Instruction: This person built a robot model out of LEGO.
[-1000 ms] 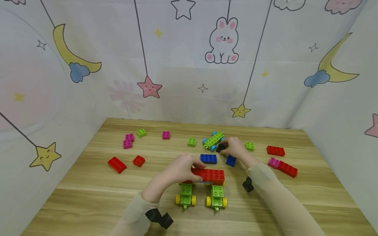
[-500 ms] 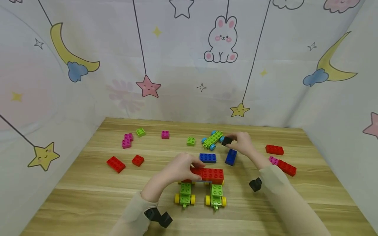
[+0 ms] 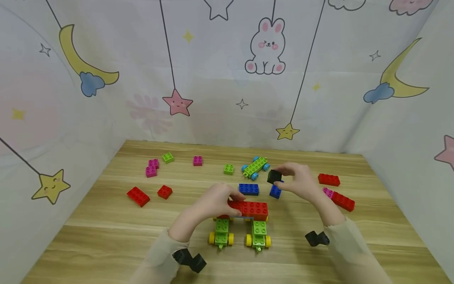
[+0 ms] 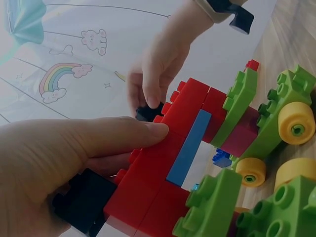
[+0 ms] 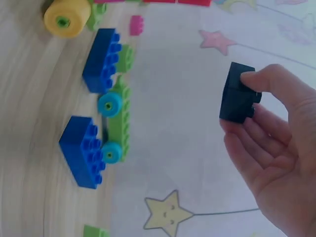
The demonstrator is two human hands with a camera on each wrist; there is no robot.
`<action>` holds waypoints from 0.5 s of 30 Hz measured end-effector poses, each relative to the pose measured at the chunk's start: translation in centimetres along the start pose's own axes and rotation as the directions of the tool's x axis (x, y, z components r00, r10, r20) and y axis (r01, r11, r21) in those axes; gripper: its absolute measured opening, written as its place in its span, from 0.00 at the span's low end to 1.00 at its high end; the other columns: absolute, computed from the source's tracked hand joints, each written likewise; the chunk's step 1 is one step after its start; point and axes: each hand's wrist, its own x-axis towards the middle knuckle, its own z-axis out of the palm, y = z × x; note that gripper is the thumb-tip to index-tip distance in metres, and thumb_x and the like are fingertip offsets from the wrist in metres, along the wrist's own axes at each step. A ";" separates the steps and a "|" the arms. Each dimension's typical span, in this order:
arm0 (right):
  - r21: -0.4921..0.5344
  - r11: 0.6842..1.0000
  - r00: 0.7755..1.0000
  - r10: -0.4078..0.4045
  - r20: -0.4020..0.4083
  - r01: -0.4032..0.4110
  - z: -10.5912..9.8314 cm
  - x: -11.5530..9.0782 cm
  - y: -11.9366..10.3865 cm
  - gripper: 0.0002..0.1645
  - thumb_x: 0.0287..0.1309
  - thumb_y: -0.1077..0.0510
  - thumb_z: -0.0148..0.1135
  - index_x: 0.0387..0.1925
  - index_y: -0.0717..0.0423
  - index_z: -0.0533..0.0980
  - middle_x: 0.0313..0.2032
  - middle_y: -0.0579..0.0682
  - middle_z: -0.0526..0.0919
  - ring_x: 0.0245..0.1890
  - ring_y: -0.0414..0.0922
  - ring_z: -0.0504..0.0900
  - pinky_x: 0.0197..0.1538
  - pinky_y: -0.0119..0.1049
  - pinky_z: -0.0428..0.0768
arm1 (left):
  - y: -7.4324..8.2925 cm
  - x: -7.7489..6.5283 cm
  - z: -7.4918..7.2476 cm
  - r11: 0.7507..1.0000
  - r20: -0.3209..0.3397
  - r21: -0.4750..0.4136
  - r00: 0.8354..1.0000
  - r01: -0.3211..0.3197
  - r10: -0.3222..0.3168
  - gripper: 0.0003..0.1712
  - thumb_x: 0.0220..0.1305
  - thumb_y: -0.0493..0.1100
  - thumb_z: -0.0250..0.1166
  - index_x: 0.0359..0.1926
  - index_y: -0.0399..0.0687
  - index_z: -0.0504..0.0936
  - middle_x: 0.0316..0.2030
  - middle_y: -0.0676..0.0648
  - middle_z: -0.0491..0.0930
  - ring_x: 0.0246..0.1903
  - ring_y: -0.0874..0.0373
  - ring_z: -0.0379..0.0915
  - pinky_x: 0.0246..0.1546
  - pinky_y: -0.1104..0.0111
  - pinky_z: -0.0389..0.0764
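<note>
My left hand [image 3: 220,199] grips the row of red bricks [image 3: 254,210] on top of a built model, thumb and fingers on either side. That row spans two green wheeled bases [image 3: 221,232] with yellow wheels [image 4: 297,123]; a light blue piece [image 4: 190,148] shows beneath the red. In the left wrist view a black block [image 4: 86,200] sits at the row's near end, beside my palm. My right hand [image 3: 299,180] pinches a small black brick [image 5: 238,94] between thumb and fingers, held up behind the model. Below it lies a blue brick [image 3: 275,191], partly overlapped.
Another blue brick [image 3: 249,189] lies behind the model, with a green base on blue wheels [image 3: 255,167] farther back. Red bricks [image 3: 329,180] and a joined magenta-red pair [image 3: 343,201] lie right. Red [image 3: 138,196], magenta [image 3: 197,160] and green bricks [image 3: 168,157] are scattered left and back.
My right hand has lifted the black brick from beside the blue-wheeled base and drawn it slightly right, away from that base. My left hand keeps its grip on the red bricks.
</note>
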 end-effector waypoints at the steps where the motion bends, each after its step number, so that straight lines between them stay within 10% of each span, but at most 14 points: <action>1: 0.002 1.000 1.000 -0.018 -0.002 0.018 0.0 -0.3 -0.2 0.22 0.52 0.60 0.72 0.50 0.60 0.81 0.47 0.58 0.86 0.48 0.57 0.84 0.53 0.56 0.80 | 0.0 0.0 0.0 1.000 0.000 -0.002 1.000 0.000 0.000 0.21 0.54 0.39 0.75 0.49 0.39 0.86 0.45 0.45 0.87 0.46 0.54 0.83 0.47 0.63 0.83; 15: 0.042 0.992 0.989 -0.121 0.079 0.118 1.1 -3.1 -1.4 0.20 0.46 0.63 0.74 0.44 0.56 0.83 0.41 0.48 0.86 0.40 0.44 0.84 0.48 0.45 0.82 | 0.0 0.1 0.1 1.000 0.002 0.000 1.000 0.003 -0.003 0.21 0.54 0.39 0.74 0.50 0.40 0.85 0.45 0.45 0.86 0.46 0.54 0.82 0.47 0.62 0.83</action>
